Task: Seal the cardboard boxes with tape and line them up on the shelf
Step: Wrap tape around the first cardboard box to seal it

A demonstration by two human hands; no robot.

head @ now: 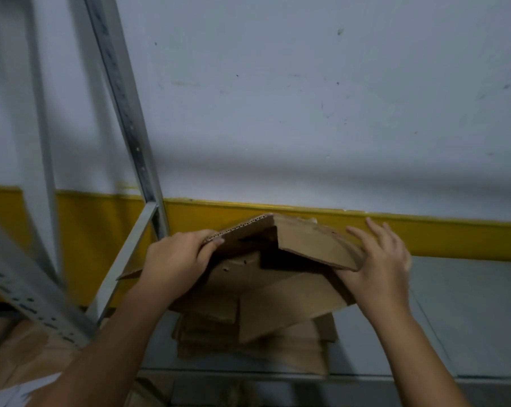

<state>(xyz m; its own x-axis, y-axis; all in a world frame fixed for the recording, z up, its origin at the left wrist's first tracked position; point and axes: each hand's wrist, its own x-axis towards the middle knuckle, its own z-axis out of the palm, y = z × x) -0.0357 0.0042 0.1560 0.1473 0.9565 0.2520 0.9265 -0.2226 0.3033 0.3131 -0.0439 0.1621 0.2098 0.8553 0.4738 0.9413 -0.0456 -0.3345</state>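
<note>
one box (316, 245) held above the stack (248, 345) at 6 o'clock: our left hand (175, 257) pinches its 9 o'clock flap (242, 229), right hand (377, 259) presses flat-fingered at 3. light, floppy; we'd grip creases.

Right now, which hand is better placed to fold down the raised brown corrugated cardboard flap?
Probably the left hand: it pinches the raised brown corrugated cardboard flap at its edge. The right hand lies open against the opposite flap.
</note>
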